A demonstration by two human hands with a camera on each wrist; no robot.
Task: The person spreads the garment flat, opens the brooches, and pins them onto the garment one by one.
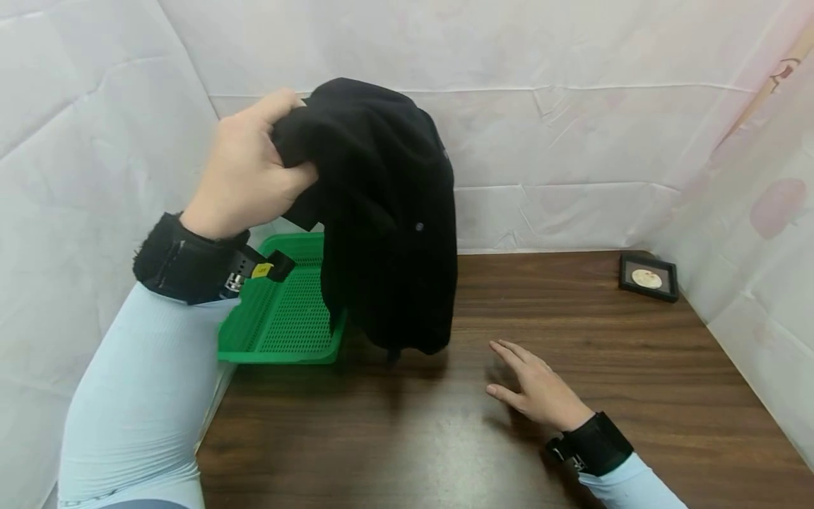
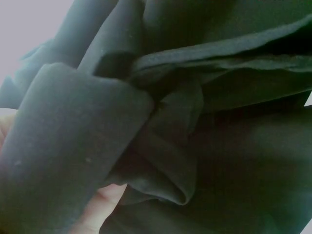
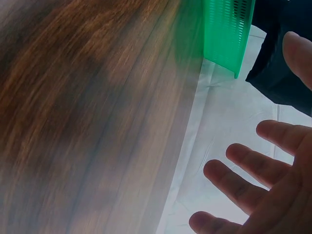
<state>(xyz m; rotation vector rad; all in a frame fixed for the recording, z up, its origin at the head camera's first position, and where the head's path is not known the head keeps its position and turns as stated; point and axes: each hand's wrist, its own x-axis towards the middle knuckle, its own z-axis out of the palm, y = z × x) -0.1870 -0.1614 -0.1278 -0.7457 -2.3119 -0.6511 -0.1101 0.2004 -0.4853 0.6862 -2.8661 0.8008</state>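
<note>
Black cloth (image 1: 388,212), some kind of soft garment, hung bunched in the air above the left part of the wooden table (image 1: 572,396). The person's left hand (image 1: 244,170) had its fingers and thumb curled tight around a gathered upper corner, and the rest drooped in heavy folds, its lowest edge just above the tabletop. A small round stud showed on the fabric, though I could not tell what sort of garment it was. Up close at the left wrist, folds of dark cloth (image 2: 161,122) filled nearly everything, with a bit of the hand showing beneath them.

Behind the hanging fabric sat a green perforated tray (image 1: 280,318) at the table's left edge, partly hidden by the cloth and the forearm. The right hand (image 1: 540,389) lay low over the table, near the cloth's lower edge, fingers spread and straight (image 3: 253,185), holding nothing. A small dark-framed picture (image 1: 649,277) rested at the far right corner, well apart from both hands. Pale sheeting walled the space.
</note>
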